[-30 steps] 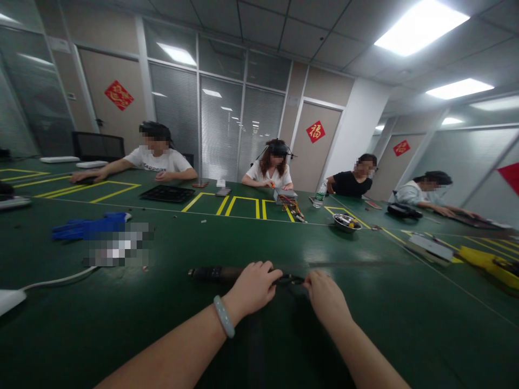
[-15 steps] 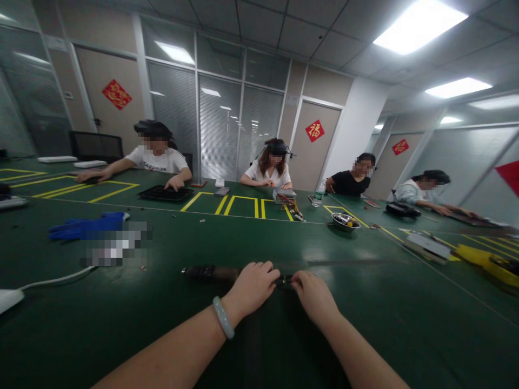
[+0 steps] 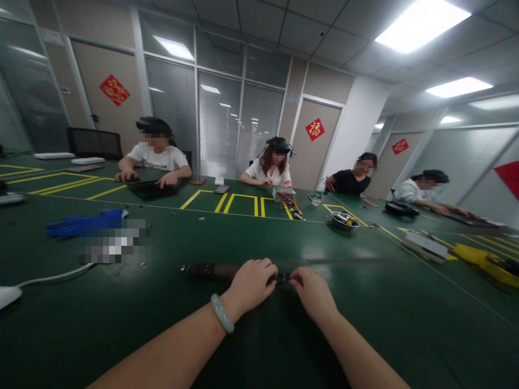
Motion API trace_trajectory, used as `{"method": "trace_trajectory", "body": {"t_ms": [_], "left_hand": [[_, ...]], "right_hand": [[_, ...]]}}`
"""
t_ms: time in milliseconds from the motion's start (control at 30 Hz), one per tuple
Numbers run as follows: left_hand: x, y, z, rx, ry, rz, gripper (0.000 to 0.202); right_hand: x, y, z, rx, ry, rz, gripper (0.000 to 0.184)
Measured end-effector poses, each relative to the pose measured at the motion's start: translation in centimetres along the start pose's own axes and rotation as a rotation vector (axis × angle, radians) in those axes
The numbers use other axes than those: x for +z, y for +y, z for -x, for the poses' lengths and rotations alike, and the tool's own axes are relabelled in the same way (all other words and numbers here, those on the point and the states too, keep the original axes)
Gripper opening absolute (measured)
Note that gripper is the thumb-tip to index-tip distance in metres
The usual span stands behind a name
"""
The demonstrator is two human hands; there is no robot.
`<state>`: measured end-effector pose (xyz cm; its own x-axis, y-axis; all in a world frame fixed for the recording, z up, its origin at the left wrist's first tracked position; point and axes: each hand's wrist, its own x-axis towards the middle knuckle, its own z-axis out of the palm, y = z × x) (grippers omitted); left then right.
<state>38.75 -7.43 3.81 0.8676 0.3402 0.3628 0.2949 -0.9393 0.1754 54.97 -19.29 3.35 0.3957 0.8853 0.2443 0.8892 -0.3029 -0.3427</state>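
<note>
A green tabletop [image 3: 389, 302], laid out with yellow tape, fills the room before me. Nearest, a pale bracelet [image 3: 222, 313] circles the person's left wrist. Just past it, the left hand [image 3: 253, 281] lies over a dark cylindrical tool [image 3: 217, 272], fingers bent down together around its right part; the metal-tipped end points left, lying low over the table. Close by, the right hand [image 3: 314, 292] pinches a thin dark piece [image 3: 282, 277] between thumb and fingertips, in line with the tool; I can't tell how the two join.

Farther off to the left lie blue gloves [image 3: 87, 223]; to the right sits a metal bowl [image 3: 344, 220] of small items. Beyond stand a plastic bottle [image 3: 318, 193] and a grey box [image 3: 283, 193] trailing coloured wires. Four co-workers sit along the far side, with red paper signs on doors behind them.
</note>
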Motion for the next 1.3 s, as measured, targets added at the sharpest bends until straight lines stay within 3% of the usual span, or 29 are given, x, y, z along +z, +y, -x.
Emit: {"method": "trace_trajectory", "body": {"t_ms": [533,867,1300], "left_hand": [[0.5,-0.4,-0.3,-0.011,0.007,0.021,0.016],[0.4,-0.3,-0.2,0.01,-0.004,0.016,0.012],[1.3,-0.4,-0.3,0.071,0.11,0.034,0.01]], "right_hand": [[0.7,-0.6,0.1,-0.073,0.054,-0.047,0.012],[0.7,-0.8,0.1,-0.044,0.046,-0.047,0.01],[1.2,-0.5,-0.1,-0.051,0.079,-0.046,0.007]]}}
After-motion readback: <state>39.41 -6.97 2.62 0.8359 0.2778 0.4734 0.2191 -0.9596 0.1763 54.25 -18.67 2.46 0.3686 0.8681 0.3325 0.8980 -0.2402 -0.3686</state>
